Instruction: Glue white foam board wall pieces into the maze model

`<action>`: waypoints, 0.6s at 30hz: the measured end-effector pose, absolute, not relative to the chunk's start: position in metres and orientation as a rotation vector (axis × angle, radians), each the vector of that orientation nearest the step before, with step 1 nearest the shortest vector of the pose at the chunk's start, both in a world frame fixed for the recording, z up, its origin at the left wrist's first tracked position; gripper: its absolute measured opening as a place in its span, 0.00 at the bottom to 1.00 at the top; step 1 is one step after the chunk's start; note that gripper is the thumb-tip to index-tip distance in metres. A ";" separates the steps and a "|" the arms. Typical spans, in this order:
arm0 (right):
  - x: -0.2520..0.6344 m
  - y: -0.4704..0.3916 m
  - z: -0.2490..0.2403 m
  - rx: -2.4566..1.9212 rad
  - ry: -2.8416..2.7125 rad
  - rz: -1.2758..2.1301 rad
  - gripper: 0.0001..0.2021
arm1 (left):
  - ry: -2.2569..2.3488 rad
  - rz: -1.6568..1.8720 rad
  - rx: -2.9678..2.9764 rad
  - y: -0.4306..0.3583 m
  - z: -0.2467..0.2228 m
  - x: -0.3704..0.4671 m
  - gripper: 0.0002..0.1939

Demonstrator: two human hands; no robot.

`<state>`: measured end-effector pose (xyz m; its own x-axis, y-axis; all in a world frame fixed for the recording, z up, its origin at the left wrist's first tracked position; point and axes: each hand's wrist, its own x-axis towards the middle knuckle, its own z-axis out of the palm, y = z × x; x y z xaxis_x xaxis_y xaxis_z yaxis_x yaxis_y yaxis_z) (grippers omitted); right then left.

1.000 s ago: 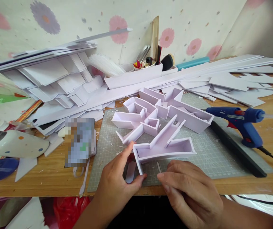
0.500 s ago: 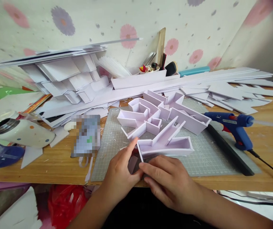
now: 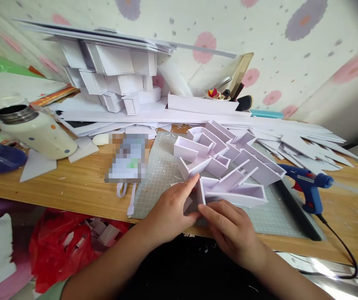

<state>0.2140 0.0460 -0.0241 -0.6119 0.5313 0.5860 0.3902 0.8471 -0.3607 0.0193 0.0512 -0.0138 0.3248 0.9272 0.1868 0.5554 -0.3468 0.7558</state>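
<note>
In the head view, a white foam board model (image 3: 235, 193) with low walls and slanted strips lies near the front edge of the table. My left hand (image 3: 171, 212) is closed on its left end, index fingertip on the top corner of a short white end strip (image 3: 200, 192) and thumb low near its bottom corner. My right hand (image 3: 233, 231) has its fingertips pressed at the lower front corner of the same strip, other fingers curled along the front wall. Just behind stands a larger walled white foam board model (image 3: 194, 150). My palms hide part of the front corner.
A grey cutting mat (image 3: 157, 166) lies underneath, with a black bar (image 3: 301, 216) and a blue glue gun (image 3: 312, 183) at right. A phone (image 3: 129, 158) and an open bottle (image 3: 38, 131) are at left. Stacked white models (image 3: 113, 79) and board offcuts (image 3: 310, 143) line the back.
The camera view has tilted and shifted, so the table's contents sit differently in the picture. Both hands keep their grip at the model's left end, with little visible movement of the fingers.
</note>
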 end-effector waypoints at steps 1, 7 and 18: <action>0.214 0.046 -0.024 -0.661 -2.312 0.247 0.25 | 1.294 0.846 2.011 0.051 -0.014 0.019 0.39; 0.212 0.046 -0.023 -0.659 -2.326 0.214 0.26 | 1.299 0.920 1.993 0.053 -0.016 0.022 0.36; 0.209 0.047 -0.020 -0.639 -2.268 0.210 0.23 | 1.338 0.925 2.099 0.055 -0.018 0.022 0.34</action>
<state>0.2086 0.0473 -0.0203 -0.5890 0.5062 0.6299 0.3817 0.8613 -0.3353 0.0220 0.0551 -0.0177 0.2934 0.9131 0.2832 0.5876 -0.4059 0.7000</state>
